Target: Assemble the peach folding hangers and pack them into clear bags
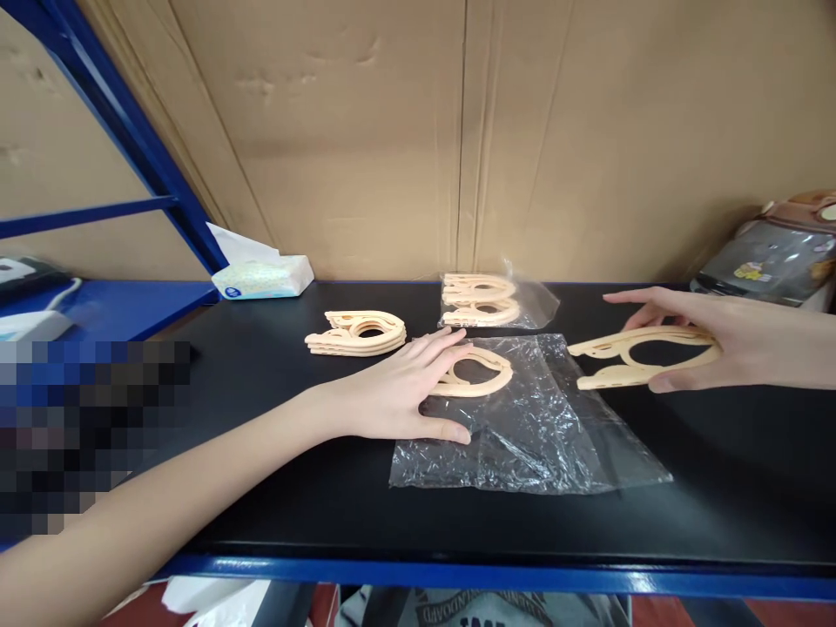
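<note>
My left hand (pixel 411 387) lies flat with its fingers spread over a clear plastic bag (pixel 522 453). Partly under those fingers is a beige folding hanger (pixel 496 380); whether it is inside the bag or on top, I cannot tell. To the right of the bag, my right hand (pixel 698 340) grips another beige folding hanger (pixel 614 377) at its rounded end, its two tips pointing left toward the bag. A stack of folding hangers (pixel 356 347) sits left of the bag. Behind it, a second clear bag holds more hangers (pixel 480 312).
A tissue pack (pixel 265 277) stands at the back left of the black tabletop (pixel 718 496). At the back right is a transparent bottle with a brown top (pixel 777 252). Cardboard (pixel 366 131) rises behind, and a blue frame (pixel 124 122) stands at left.
</note>
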Motion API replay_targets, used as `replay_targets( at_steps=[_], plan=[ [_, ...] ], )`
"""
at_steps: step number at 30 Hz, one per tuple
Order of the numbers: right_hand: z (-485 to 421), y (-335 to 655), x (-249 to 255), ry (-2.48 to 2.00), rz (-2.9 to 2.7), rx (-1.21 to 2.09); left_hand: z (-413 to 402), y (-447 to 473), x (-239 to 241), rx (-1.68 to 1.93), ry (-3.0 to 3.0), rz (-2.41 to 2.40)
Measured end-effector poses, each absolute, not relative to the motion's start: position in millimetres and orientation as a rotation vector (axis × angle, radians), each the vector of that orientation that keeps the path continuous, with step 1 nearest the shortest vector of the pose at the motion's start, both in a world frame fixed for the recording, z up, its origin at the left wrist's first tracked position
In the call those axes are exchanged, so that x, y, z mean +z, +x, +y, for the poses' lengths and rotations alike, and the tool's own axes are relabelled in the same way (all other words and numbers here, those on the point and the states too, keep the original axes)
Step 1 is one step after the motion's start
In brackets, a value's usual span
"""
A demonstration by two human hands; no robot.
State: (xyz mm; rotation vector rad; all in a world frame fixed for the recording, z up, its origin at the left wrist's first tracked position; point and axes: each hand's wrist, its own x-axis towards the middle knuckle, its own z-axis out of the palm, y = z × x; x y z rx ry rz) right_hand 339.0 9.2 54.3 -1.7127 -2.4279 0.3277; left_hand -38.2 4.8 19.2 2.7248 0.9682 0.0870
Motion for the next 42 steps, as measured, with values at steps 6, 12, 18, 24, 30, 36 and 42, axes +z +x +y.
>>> replay_targets(
  at_steps=[6, 12, 18, 24, 30, 36, 42],
  plan=[
    [5, 335, 54, -1.747, -2.54, 0.369, 3, -37, 21, -0.033, 2.643, 0.99],
    [8, 344, 52, -1.735, -2.544, 0.3, 3, -38, 22, -0.054, 2.629, 0.993],
    [5, 346, 57, -1.714, -2.453, 0.232, 3, -37, 21, -0.039, 2.665, 1.003],
    [-2, 335, 54, -1.643, -2.496, 0.285, 1, -37, 19, -0.008, 2.694, 0.996],
    [-4, 325, 49, -1.653, -2.532, 0.396, 1, -38, 17, 0.02, 2.713, 0.988],
    [-1, 333, 41, -1.67, -2.534, 0.393, -1, -41, 18, 0.047, 2.72, 0.96],
    [6, 338, 37, -1.63, -2.57, 0.39, -2, -43, 20, 0.068, 2.697, 0.954]
  ],
)
